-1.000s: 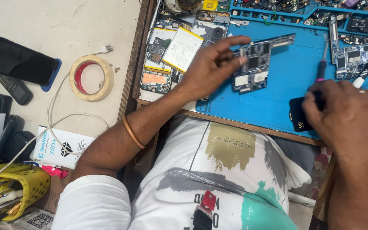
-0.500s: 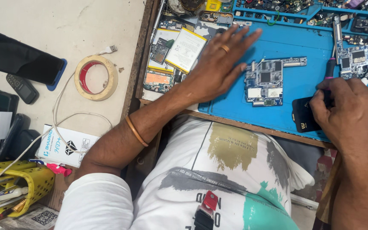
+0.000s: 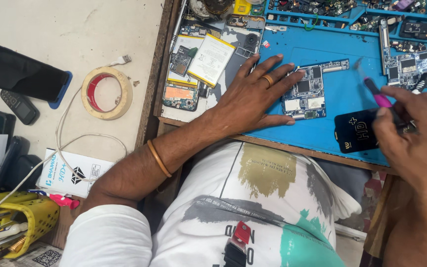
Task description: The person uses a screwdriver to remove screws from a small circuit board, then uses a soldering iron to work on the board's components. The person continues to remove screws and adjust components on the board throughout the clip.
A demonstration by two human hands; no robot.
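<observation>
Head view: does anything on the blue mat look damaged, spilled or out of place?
Nothing looks spilled or broken. The circuit board lies bare on the blue mat, pinned by the left hand. The right hand holds a pink-handled tool, blurred.

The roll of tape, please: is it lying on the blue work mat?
No, the roll of tape lies on the pale surface left of the blue work mat, beyond the wooden edge.

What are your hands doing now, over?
Left hand flat, steadying green circuit board. Right hand gripping pink-handled tool. Black rectangular pouch beside board.
</observation>
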